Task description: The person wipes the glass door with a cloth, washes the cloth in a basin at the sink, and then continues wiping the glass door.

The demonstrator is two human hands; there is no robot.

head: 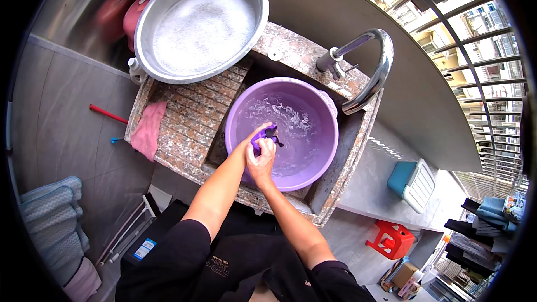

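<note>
A round purple plastic basin [282, 183] holding water sits in the stone sink. Over its near left part, my left hand [256, 134] and my right hand [262, 160] are close together, both gripping a small purple and black cloth [256, 146]. The cloth is bunched, so its shape cannot be made out. Ripples show on the water [289, 119] just beyond my hands. A chrome gooseneck faucet [379, 67] arches at the right, its spout end beside the basin's rim.
On the sink's ribbed granite washboard [188, 113] rests a large metal basin [140, 33] of sudsy water. A pink cloth [147, 132] drapes over the left edge. Right of the sink stand a blue lidded bin [398, 178] and a red plastic stool [391, 240].
</note>
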